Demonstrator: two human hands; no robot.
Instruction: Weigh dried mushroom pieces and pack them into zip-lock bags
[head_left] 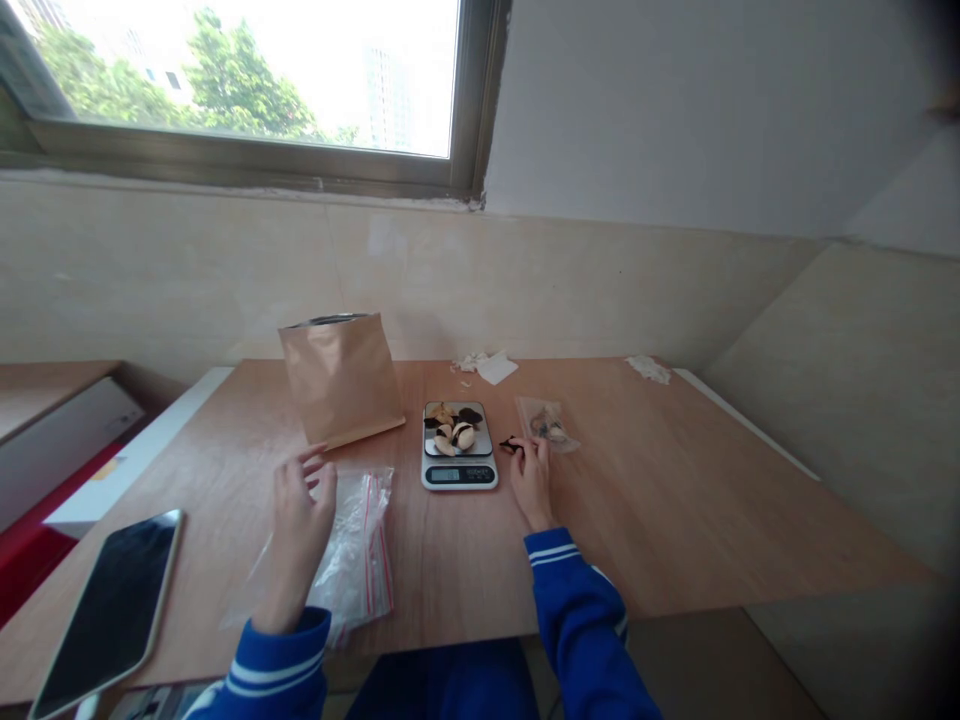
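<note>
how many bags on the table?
3. A brown paper bag stands behind the left hand; a clear zip bag pile lies beside that hand, possibly several stacked; a small clear bag lies right of the scale.

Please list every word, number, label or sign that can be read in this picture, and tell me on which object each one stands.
No text can be read here.
Kitchen scale: its display shows digits, but they are too small and blurred to read.
Brown paper bag: no print visible.
Phone: the screen is dark and blank.
Clear zip bags: only red seal lines, no words.
Small filled bag: no label visible.
</note>
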